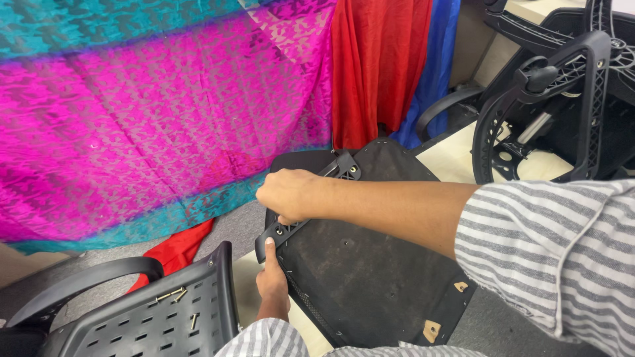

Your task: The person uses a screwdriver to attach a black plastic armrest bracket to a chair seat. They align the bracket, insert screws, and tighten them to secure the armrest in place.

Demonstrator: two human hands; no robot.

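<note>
here, right hand (pixel 289 194) fisted on black bracket (pixel 291 228), left hand (pixel 272 276) fingertip beneath

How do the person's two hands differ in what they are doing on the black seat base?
The right hand reaches across from the right and curls over the black bracket, gripping it from above. The left hand comes up from below with one finger stretched out, its tip pressing the bracket's lower end. The right forearm shows bare past a rolled sleeve; little of the left arm shows. Both touch the same bracket on the seat base, and both sleeves are grey striped.
</note>
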